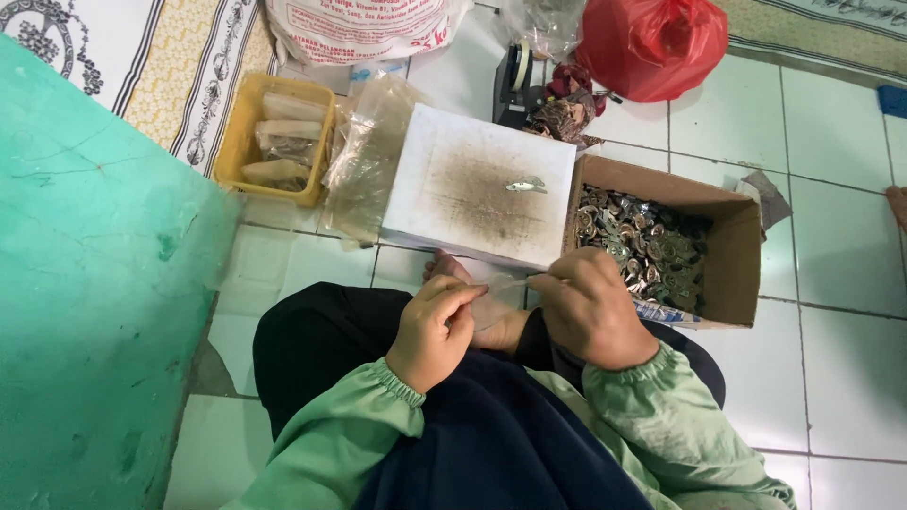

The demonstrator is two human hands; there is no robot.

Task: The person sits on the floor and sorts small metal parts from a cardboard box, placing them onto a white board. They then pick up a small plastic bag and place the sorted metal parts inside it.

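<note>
My left hand [436, 331] and my right hand [588, 307] are held close together over my lap, both pinching a small clear plastic bag [496, 297] between the fingertips. Just beyond them stands a white box [477, 184] with a dirty top, and one small metal piece [526, 185] lies on it. To the right of it an open cardboard box [732, 246] holds several small metal pieces [642, 247]. My sleeves are light green.
A yellow plastic basket [248, 123] with packed bags sits at the left, loose clear bags [364, 161] beside it. A tape dispenser [515, 80], a red plastic bag [652, 42] and a white sack [359, 28] stand farther back. A green wall [94, 283] is at my left.
</note>
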